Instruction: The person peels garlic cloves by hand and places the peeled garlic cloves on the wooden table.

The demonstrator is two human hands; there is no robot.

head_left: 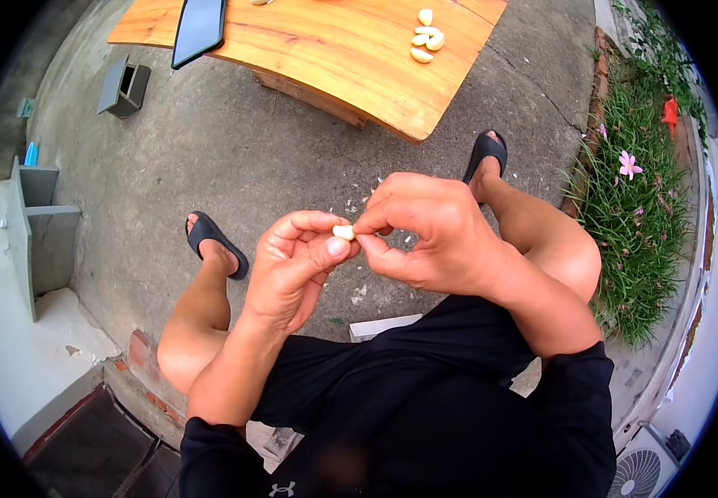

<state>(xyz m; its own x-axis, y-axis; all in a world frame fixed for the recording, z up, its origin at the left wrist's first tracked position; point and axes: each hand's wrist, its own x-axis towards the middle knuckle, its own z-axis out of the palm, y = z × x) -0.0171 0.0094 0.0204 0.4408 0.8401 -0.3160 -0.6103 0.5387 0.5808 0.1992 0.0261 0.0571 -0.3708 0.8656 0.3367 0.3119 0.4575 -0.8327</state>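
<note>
Between the thumb and fingers of my left hand [289, 270] is a pale garlic clove [343, 232], held above the ground between my knees. My right hand [429, 236] pinches at the clove's right end with thumb and forefinger closed. Whether a bit of skin sits between those fingertips is too small to make out. Several peeled cloves [434, 40] lie grouped near the right end of the wooden table [334, 62] in front of me. Small pale flakes [361, 293] are scattered on the concrete below my hands.
A dark tablet [200, 31] lies over the table's near edge. A grey box [124, 86] stands on the concrete at the left. Grass with pink flowers [630, 165] grows behind a brick edging at the right. My sandalled feet are spread on either side.
</note>
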